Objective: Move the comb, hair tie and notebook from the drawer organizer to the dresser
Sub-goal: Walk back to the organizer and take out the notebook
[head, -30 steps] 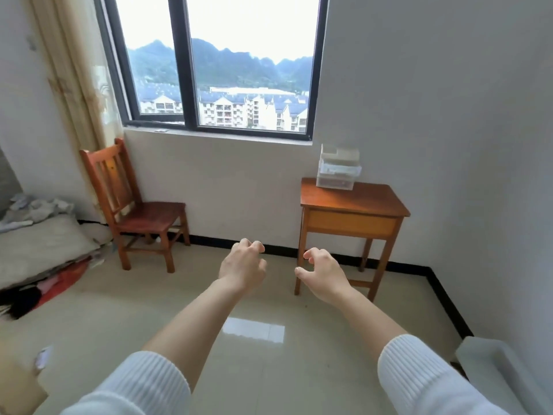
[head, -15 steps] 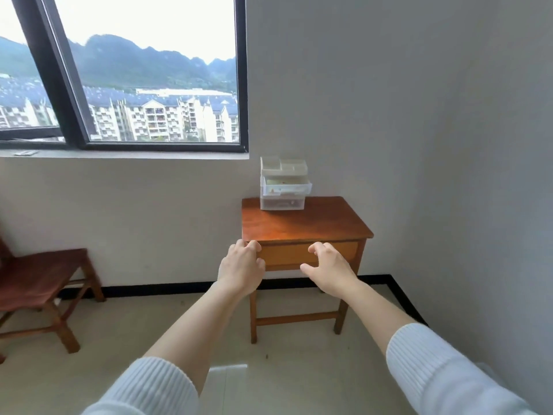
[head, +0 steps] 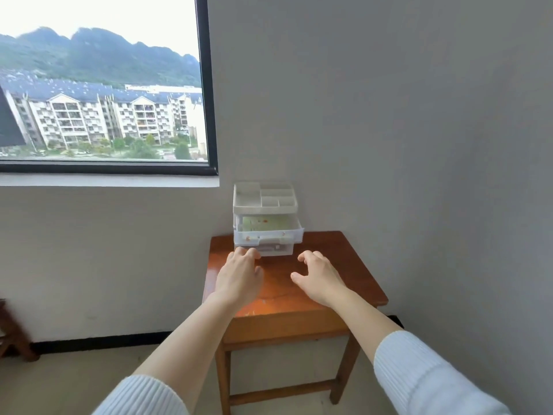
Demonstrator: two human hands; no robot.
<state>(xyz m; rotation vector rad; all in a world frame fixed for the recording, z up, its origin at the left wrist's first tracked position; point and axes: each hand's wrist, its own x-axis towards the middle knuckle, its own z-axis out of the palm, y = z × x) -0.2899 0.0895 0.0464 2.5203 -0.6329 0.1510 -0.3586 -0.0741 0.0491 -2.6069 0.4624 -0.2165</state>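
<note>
A white plastic drawer organizer [head: 264,202] stands at the back of the small wooden dresser [head: 353,265], against the wall. Its upper drawer [head: 269,233] is pulled out, and a pale green notebook [head: 266,223] lies inside it. Below it, the lower drawer is pushed in, its contents blurred. I cannot make out a comb or a hair tie. My left hand [head: 239,277] hovers over the dresser top, fingertips close to the organizer's lower left corner, holding nothing. My right hand [head: 318,275] floats to the right, fingers spread and curled, a little short of the organizer.
A window with a black frame [head: 209,115] and a white sill is at the left. The grey wall closes in on the right behind the dresser. Part of a wooden chair [head: 12,333] shows at the far left edge. The floor is pale tile.
I have come much closer to the dresser. Both hands now reach over its top near the organizer instead of hanging in front of it. The chair has slid out to the left edge.
</note>
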